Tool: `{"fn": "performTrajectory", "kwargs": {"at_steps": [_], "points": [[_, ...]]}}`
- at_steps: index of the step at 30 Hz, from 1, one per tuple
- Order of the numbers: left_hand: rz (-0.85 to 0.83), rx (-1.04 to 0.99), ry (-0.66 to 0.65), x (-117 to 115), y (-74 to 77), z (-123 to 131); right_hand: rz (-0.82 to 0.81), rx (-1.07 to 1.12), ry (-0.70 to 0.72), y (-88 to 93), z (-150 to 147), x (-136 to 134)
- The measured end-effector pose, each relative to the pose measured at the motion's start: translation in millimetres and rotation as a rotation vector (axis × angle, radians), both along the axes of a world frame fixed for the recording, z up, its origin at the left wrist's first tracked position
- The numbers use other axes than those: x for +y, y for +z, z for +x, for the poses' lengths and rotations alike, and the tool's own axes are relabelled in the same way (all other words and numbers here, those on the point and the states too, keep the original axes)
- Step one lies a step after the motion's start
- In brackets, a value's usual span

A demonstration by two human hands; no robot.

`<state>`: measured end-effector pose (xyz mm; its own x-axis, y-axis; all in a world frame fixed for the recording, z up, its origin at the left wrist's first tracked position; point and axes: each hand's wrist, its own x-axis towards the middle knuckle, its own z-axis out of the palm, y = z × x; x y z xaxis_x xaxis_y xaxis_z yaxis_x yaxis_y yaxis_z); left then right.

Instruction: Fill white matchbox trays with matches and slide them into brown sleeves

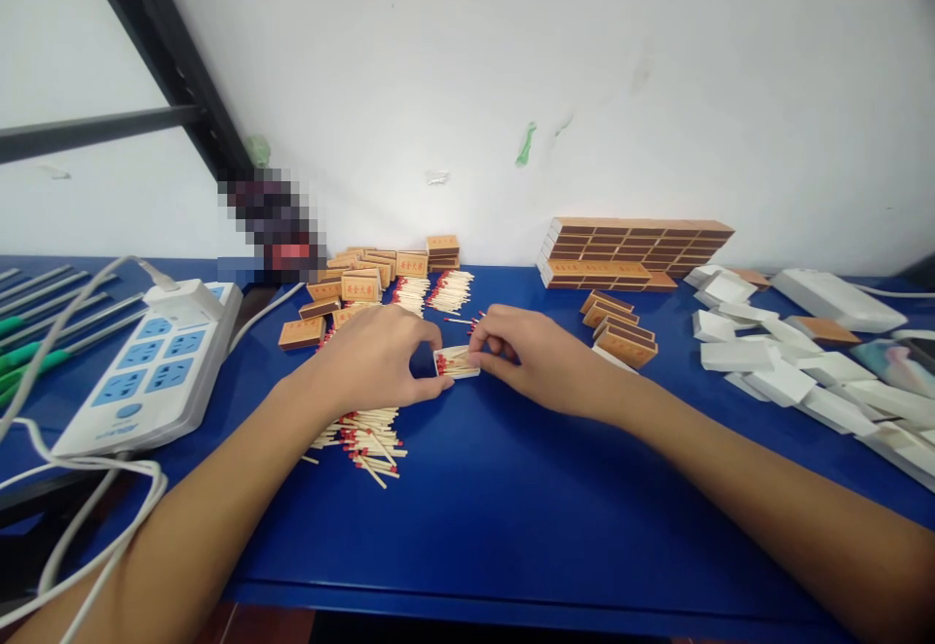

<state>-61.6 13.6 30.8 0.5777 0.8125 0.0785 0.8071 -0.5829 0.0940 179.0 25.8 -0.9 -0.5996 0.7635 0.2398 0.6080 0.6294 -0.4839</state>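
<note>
A small white matchbox tray point(460, 361) holding red-tipped matches lies between my hands on the blue table point(467, 508). My left hand point(387, 357) grips the tray's left end between thumb and index finger. At its right end, my right hand point(511, 347) has its fingers pinched together over the matches; what they hold is too small to make out. Loose matches point(372, 439) lie in a pile below my left hand, and more match piles point(449, 291) sit behind the hands. Closed brown matchboxes point(361, 285) are heaped behind my left hand.
Stacked matchboxes point(635, 249) stand against the wall, with a short row of matchbox sleeves point(620, 327) in front. Many white trays point(796, 371) cover the right side. At left are a power strip point(157, 361), white cables and green-handled rods point(36, 357).
</note>
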Motion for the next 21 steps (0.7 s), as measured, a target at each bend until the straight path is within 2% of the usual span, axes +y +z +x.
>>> {"fn": "performTrajectory", "kwargs": {"at_steps": [5,9,12,16,21], "points": [[-0.005,0.003,-0.005,0.1,-0.8,0.1,0.025,-0.018,-0.123,-4.6,13.8,20.1],[-0.015,-0.001,0.002,1.6,-0.3,0.2,-0.025,-0.107,-0.129,-7.0,19.6,27.5],[-0.005,-0.006,0.000,2.4,-1.1,-0.2,-0.031,-0.119,-0.121,-3.9,18.4,24.1],[0.012,-0.007,-0.016,1.5,-2.6,-1.0,-0.010,-0.013,-0.099,1.7,10.5,11.0],[0.010,-0.014,-0.022,1.1,-2.1,-0.6,-0.006,0.001,-0.010,0.3,-5.9,-7.7]]}}
